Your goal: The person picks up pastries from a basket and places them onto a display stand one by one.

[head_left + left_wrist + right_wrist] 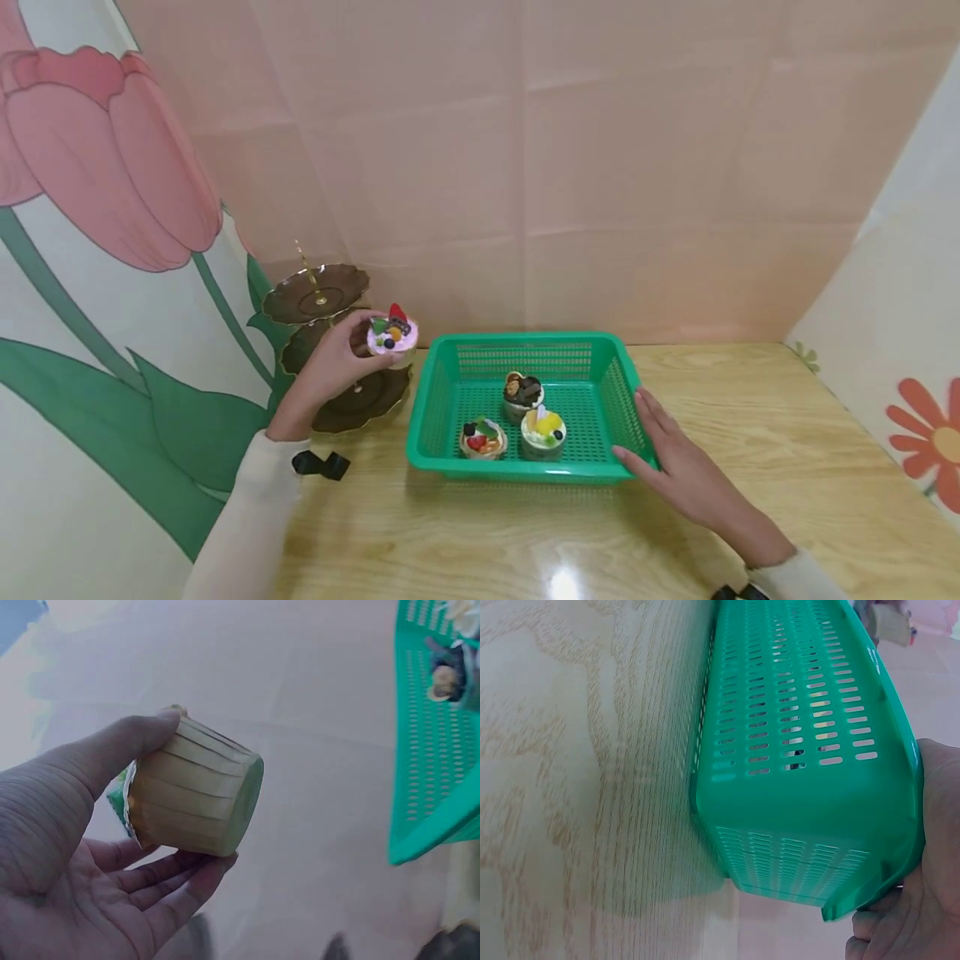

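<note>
With our left hand (337,358) we clamp a pink-topped cupcake (393,336) between thumb and fingers; just behind them stands a tiered stand (371,404), to their right a green basket (517,470) with three more cupcakes (543,435), its corner gripped by our right hand (686,467). We judge this a transfer, next needing gentle, level handling.

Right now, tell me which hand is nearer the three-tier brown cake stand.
Left. The left hand, holding a pink-frosted cupcake, overlaps the three-tier brown cake stand in the head view; the right hand holds the green basket at its end farther from the stand.
</note>
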Tool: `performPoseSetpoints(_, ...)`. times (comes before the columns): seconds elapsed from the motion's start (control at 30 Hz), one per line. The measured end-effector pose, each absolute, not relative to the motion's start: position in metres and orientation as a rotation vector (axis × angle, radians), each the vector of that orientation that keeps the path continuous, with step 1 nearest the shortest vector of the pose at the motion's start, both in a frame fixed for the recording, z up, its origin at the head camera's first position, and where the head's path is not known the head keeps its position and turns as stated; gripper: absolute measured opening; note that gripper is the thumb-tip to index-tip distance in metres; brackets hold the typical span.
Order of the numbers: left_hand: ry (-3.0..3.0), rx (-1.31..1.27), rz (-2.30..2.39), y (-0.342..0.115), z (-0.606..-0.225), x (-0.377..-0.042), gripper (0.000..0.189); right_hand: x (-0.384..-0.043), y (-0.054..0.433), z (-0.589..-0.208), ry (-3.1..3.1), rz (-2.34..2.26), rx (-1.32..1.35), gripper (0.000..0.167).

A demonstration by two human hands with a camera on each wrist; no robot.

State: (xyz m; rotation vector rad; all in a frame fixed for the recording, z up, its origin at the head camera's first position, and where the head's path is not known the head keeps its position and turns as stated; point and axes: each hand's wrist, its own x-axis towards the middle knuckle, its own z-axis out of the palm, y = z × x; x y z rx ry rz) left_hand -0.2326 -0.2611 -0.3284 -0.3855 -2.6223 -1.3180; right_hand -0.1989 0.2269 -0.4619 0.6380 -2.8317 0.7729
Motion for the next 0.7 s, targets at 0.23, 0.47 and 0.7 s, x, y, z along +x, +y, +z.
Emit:
performPoseSetpoints(0.23, -2.551, -0.256, -1.255, -0.288, -0.297, -0.207, 0.062, -0.199, 0.227, -0.462, -2.835, 0.776, 0.637, 0.087)
performPoseSetpoints(0.47, -2.559, -0.136, -1.151, -0.315, -0.269, -0.189, 0.067, -0.198, 0.228, -0.461, -2.825, 0.778, 0.636, 0.087)
performPoseSetpoints(0.7, -2.606, -0.100, -1.037, -0.345, -0.258, -0.193, 0.068, -0.197, 0.227, -0.461, -2.832, 0.762, 0.620, 0.088)
